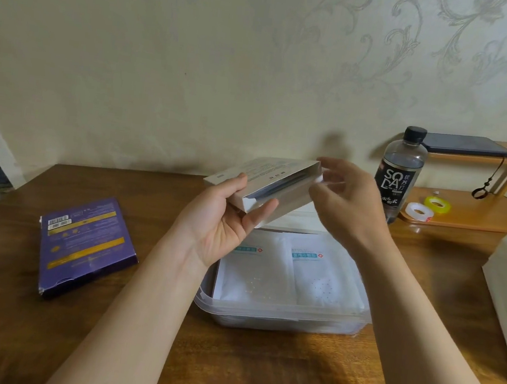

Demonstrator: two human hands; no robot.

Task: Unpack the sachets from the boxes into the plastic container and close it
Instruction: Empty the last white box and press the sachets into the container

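White box [266, 177] gripped by left hand [221, 219] above plastic container [280, 312]; right hand [348, 201], grasp unclear, should next draw its sachets [281, 184] out

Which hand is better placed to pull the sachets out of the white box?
The right hand. Its fingers are at the open end of the white box, while the left hand grips that box over the plastic container.
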